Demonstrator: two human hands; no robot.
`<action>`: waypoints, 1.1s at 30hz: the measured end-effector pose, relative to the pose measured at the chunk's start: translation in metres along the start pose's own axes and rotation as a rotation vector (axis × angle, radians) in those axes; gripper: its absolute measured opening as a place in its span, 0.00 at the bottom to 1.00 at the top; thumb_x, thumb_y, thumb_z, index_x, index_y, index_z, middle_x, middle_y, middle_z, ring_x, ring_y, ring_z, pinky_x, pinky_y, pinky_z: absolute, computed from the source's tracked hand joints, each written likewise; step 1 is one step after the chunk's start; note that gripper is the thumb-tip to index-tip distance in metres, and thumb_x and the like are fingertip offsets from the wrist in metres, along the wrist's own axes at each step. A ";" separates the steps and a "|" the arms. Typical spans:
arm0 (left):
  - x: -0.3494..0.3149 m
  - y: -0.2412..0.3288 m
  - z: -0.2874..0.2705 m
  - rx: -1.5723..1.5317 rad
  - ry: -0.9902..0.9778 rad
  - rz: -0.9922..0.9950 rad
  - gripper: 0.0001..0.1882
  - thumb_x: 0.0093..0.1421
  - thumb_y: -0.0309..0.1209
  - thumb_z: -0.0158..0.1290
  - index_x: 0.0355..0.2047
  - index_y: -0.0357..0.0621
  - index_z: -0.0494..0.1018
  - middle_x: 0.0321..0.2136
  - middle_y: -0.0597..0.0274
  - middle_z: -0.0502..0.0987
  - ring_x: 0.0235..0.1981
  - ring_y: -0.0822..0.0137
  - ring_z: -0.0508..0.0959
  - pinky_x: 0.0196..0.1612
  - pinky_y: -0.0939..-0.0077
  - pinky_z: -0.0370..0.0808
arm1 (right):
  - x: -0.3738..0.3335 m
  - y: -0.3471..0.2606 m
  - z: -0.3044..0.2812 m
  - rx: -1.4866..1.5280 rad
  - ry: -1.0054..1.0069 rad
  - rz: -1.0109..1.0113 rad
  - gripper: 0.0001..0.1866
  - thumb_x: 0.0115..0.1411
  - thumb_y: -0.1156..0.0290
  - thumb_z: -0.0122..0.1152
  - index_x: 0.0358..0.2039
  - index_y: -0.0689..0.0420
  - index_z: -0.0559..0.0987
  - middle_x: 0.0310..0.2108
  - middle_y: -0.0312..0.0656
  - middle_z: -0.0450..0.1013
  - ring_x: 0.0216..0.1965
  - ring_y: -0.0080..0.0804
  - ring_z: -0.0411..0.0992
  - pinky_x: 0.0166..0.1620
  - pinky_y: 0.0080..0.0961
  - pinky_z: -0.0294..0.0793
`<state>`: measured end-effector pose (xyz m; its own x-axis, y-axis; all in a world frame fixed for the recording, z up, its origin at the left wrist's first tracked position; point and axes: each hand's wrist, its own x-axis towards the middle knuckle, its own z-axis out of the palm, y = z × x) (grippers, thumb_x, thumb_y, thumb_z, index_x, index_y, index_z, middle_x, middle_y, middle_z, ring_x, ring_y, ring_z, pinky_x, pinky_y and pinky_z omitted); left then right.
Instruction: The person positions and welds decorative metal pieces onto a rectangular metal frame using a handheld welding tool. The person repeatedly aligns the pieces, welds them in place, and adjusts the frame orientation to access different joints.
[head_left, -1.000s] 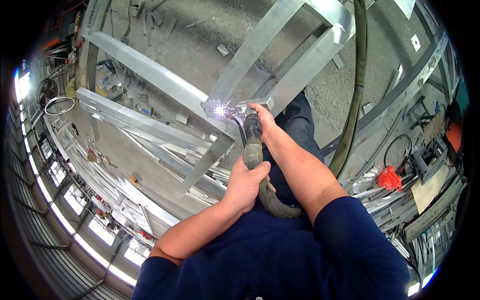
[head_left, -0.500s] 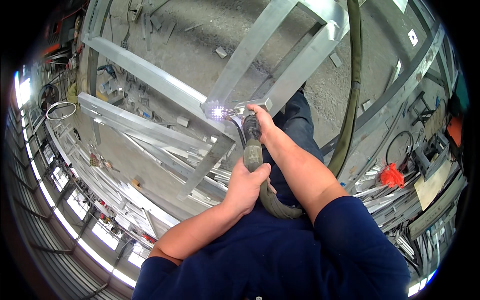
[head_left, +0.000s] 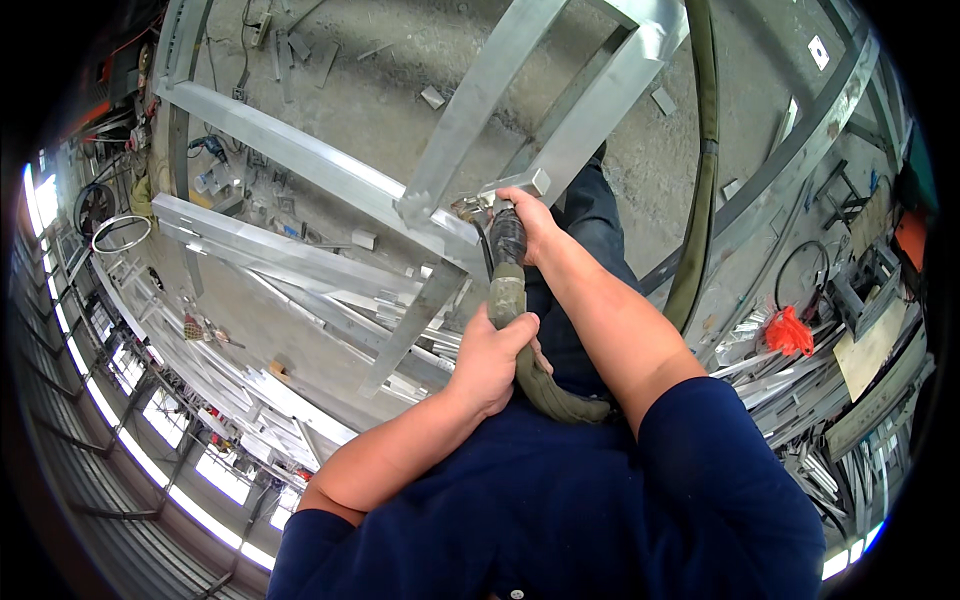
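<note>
- I wear a dark navy short-sleeved shirt (head_left: 560,500); the sleeves end above my elbows.
- My forearms are bare, with no watch or bands.
- My left hand (head_left: 490,360) and right hand (head_left: 530,220) are ungloved.
- Dark blue trousers (head_left: 585,215) cover my legs.

We stand in a metalworking shop — a welding and fabrication floor. Beneath us runs a frame of pale steel box sections (head_left: 300,160), set over a rough concrete floor (head_left: 400,70) strewn with small metal offcuts (head_left: 433,97). Bundles of long metal bars (head_left: 250,390) lie stacked at the left, and more lengths (head_left: 800,390) pile up at the right beside coiled cables (head_left: 800,270). A thick sheathed hose (head_left: 705,150) hangs across the frame — heavy trade gear, no household room.
</note>
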<state>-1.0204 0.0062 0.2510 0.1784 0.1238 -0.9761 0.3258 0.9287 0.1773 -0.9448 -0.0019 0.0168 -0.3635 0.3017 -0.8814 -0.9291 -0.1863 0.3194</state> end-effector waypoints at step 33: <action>0.014 -0.237 -0.095 -0.685 0.719 0.279 0.24 0.66 0.41 0.56 0.55 0.35 0.70 0.38 0.53 0.80 0.35 0.64 0.81 0.42 0.70 0.78 | -0.104 -0.149 0.128 -3.305 0.477 0.244 0.19 0.57 0.71 0.56 0.49 0.57 0.84 0.54 0.48 0.78 0.56 0.47 0.76 0.56 0.42 0.76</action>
<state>-1.1830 -0.1787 0.1837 -0.5041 0.3362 -0.7955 -0.2815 0.8069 0.5193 -0.7774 0.1146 0.1055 -0.0653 0.2354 -0.9697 0.9526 0.3041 0.0097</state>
